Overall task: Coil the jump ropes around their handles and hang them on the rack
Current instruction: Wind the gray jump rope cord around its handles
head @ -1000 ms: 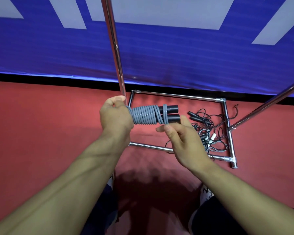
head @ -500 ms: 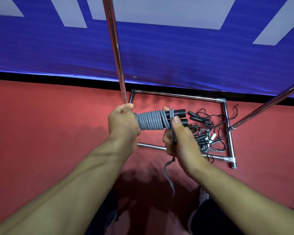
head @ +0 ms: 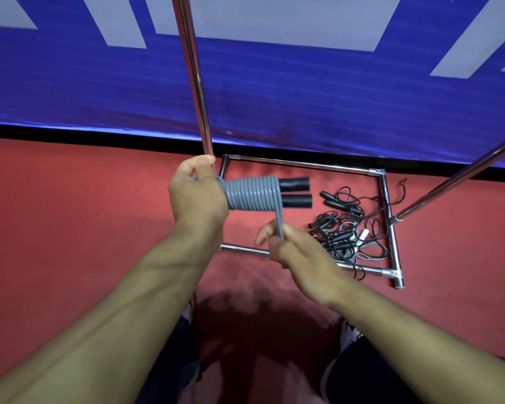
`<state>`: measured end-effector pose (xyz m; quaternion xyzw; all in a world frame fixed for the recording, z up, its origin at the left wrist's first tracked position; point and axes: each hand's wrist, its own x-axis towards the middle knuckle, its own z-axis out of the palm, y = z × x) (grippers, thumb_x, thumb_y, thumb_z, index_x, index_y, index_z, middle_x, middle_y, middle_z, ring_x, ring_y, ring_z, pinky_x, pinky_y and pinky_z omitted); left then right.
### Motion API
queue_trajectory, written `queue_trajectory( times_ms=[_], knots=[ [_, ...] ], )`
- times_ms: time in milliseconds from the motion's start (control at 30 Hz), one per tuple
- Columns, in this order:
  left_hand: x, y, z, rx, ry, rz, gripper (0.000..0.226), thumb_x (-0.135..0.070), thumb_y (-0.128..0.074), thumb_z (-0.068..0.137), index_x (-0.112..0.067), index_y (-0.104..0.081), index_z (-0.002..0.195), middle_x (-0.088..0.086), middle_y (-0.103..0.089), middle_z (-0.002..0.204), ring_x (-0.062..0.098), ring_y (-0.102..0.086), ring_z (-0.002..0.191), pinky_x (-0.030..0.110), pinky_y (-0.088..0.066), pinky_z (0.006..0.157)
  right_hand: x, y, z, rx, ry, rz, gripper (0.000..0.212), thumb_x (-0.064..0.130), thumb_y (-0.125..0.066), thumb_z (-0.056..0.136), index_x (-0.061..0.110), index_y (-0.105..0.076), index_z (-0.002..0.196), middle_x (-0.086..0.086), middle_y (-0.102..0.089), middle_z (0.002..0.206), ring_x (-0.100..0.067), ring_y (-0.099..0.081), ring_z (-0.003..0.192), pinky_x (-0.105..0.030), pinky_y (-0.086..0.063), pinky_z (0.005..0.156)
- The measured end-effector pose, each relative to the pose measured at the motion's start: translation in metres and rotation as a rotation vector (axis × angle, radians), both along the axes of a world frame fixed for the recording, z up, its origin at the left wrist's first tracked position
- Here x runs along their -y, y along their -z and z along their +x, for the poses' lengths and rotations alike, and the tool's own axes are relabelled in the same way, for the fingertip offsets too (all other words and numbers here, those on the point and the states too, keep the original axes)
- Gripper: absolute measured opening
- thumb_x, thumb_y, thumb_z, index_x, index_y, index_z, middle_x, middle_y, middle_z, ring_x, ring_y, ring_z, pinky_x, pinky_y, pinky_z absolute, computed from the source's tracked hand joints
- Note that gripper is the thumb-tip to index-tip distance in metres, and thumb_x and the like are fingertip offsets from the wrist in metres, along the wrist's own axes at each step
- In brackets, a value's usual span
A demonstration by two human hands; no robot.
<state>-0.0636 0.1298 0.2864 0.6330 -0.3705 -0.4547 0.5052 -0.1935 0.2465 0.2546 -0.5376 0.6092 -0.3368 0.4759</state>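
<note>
The right hand [head: 299,253] was nearest, its fingers pinching the free end of the grey rope [head: 252,193], which ran taut up to the coil. Beyond it, the left hand [head: 197,196] was clenched around one end of the two black handles [head: 295,192], which lay side by side with the rope wound tightly about them. Farther out, a pile of loose black jump ropes [head: 344,225] lay on the red floor [head: 70,214] inside the base frame of the metal rack [head: 387,199]. A blue banner [head: 303,97] stood behind.
</note>
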Motion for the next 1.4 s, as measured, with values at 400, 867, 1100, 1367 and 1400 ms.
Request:
queue_trajectory(
  times_ms=[400, 867, 1100, 1367, 1400],
  knots=[
    [0.007, -0.003, 0.011, -0.167, -0.084, 0.151, 0.024, -0.016, -0.042, 0.104, -0.023, -0.062, 0.094, -0.002, -0.052, 0.072, 0.009, -0.044, 0.042, 0.017, -0.031, 0.038, 0.002, 0.017, 0.004, -0.104, 0.144, 0.137, 0.045, 0.043, -0.04, 0.104, 0.016, -0.059, 0.073, 0.002, -0.056, 0.05, -0.014, -0.055, 0.051, -0.035, -0.049, 0.065],
    [0.008, -0.015, 0.025, -0.212, -0.007, 0.273, 0.022, -0.012, -0.041, 0.104, -0.018, -0.062, 0.103, 0.0, -0.05, 0.074, 0.009, -0.037, 0.043, 0.014, -0.026, 0.034, 0.011, 0.021, -0.015, -0.461, 0.161, -0.183, 0.026, 0.03, -0.05, 0.101, 0.02, -0.074, 0.106, -0.003, -0.058, 0.091, -0.03, -0.06, 0.093, -0.031, -0.043, 0.082],
    [-0.003, 0.0, 0.014, 0.204, 0.446, 0.103, 0.031, -0.012, -0.045, 0.102, -0.023, -0.061, 0.078, -0.001, -0.045, 0.06, 0.01, -0.037, 0.039, 0.013, -0.025, 0.034, 0.022, 0.001, -0.035, -0.455, 0.413, -0.37, 0.019, 0.011, -0.054, 0.093, 0.019, -0.07, 0.101, 0.002, -0.058, 0.095, -0.004, -0.051, 0.084, -0.011, -0.036, 0.076],
    [-0.003, 0.006, 0.014, 0.581, 0.382, -0.062, 0.022, -0.018, -0.048, 0.097, -0.026, -0.063, 0.084, -0.007, -0.062, 0.078, 0.023, -0.06, 0.076, 0.034, -0.05, 0.074, 0.015, -0.026, -0.036, -0.335, 0.437, -0.435, 0.015, 0.017, -0.059, 0.095, 0.019, -0.045, 0.092, 0.004, -0.054, 0.075, -0.014, -0.046, 0.064, -0.029, -0.039, 0.06],
    [-0.005, 0.005, 0.013, 0.616, 0.339, -0.1, 0.021, -0.018, -0.047, 0.097, -0.027, -0.062, 0.087, -0.007, -0.063, 0.083, 0.024, -0.062, 0.083, 0.035, -0.05, 0.08, 0.014, -0.028, -0.034, -0.389, 0.383, -0.495, 0.015, 0.009, -0.058, 0.091, 0.018, -0.047, 0.088, 0.004, -0.052, 0.075, -0.015, -0.043, 0.065, -0.031, -0.039, 0.061]
  ],
)
